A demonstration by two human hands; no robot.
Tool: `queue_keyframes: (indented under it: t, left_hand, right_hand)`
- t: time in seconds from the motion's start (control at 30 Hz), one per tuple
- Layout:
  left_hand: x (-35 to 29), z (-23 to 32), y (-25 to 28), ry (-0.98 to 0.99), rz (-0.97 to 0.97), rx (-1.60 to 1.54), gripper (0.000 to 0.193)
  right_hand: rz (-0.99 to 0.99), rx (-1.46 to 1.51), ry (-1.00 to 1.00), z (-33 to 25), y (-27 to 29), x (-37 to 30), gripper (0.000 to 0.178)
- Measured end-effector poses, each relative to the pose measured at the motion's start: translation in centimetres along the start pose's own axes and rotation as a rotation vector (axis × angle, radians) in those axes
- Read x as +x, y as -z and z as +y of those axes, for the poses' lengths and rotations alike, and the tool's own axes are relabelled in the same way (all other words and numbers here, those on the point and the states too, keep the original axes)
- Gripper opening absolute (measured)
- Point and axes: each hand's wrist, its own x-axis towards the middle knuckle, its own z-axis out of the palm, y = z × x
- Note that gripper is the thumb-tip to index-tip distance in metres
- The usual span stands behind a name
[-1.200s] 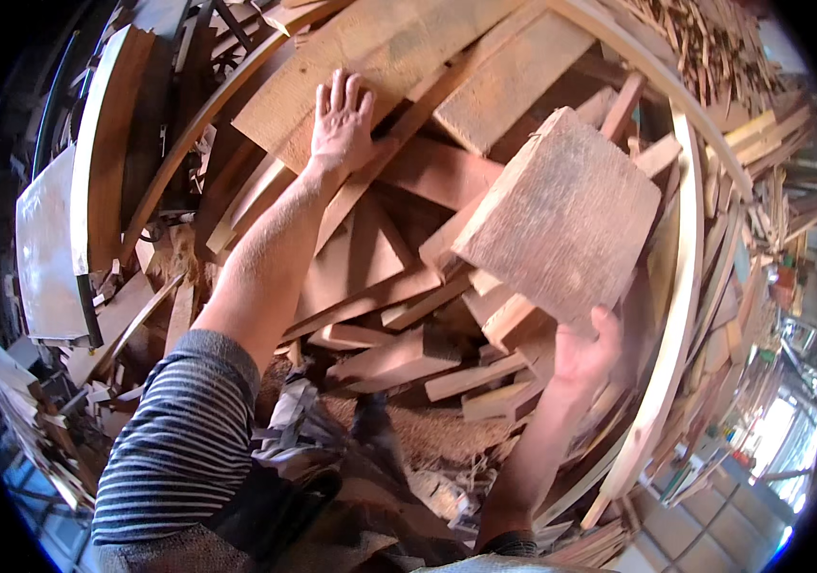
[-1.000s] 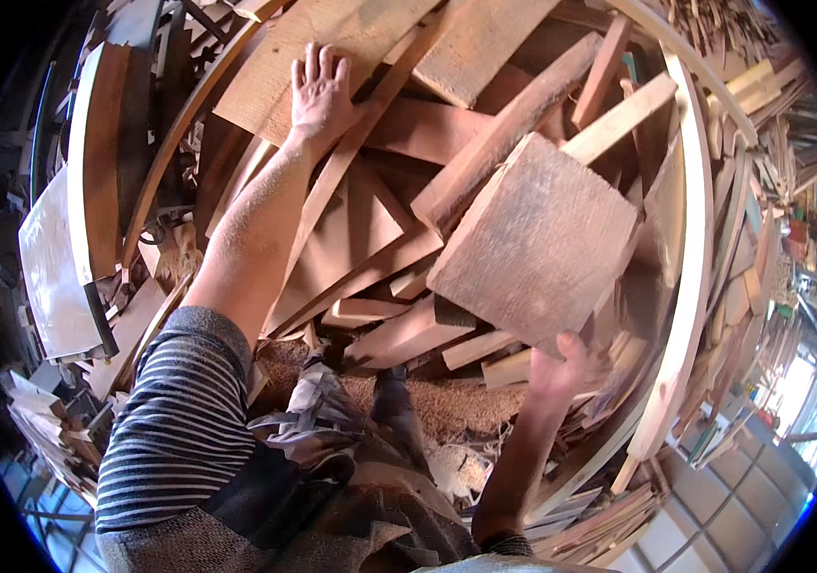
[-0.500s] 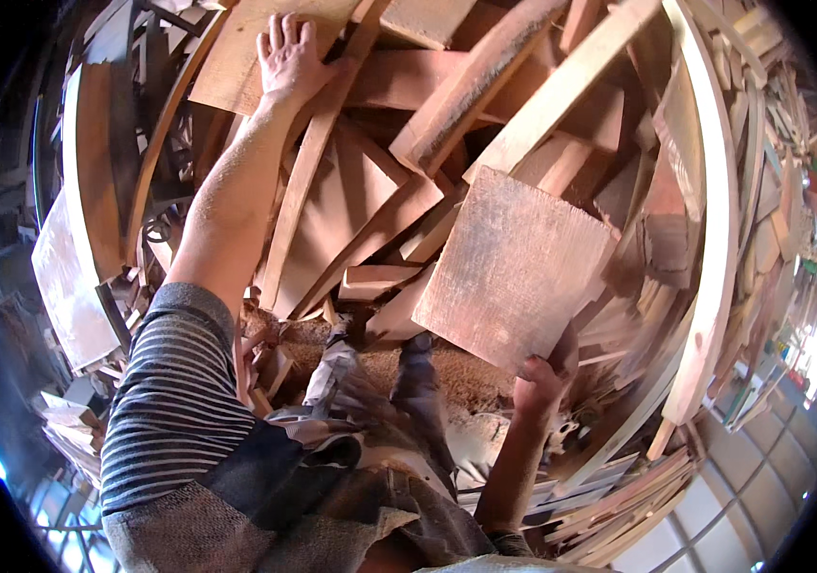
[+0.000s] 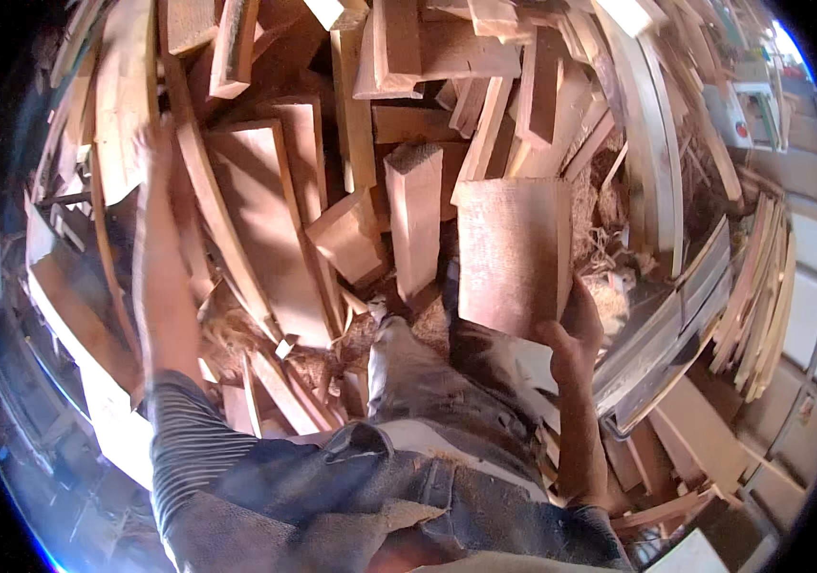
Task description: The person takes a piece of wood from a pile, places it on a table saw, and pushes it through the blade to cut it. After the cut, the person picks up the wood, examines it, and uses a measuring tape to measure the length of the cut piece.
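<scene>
You are holding a thick, squarish brown wooden block (image 4: 509,253) by its lower right edge, broad face facing you.

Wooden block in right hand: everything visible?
The wooden block is a thick, roughly square-faced piece of bare, tan-brown wood with faint surface texture. Its broad face turns toward the camera; a narrower side shows at right. The right hand grips its lower right corner. Whether it touches the pale board beyond its top edge is unclear.

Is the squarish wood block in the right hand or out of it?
In: the right hand grips the squarish block near its lower right corner.
</scene>
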Motion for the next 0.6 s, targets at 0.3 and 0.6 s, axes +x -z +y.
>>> queue_keyframes:
  t: [0.3,0.6]
  left_hand:
    - [-51.3,19.1,14.7,0.253,-1.029,-0.932,0.051]
    - [-59.5,25.3,20.3,0.397,-1.277,-1.543,0.095]
  right_hand:
    - [0.086,-0.309,0.149,4.3,2.1,-12.1,0.065]
    - [-0.067,-0.830,0.652,7.3,-1.9,-18.6,0.070]
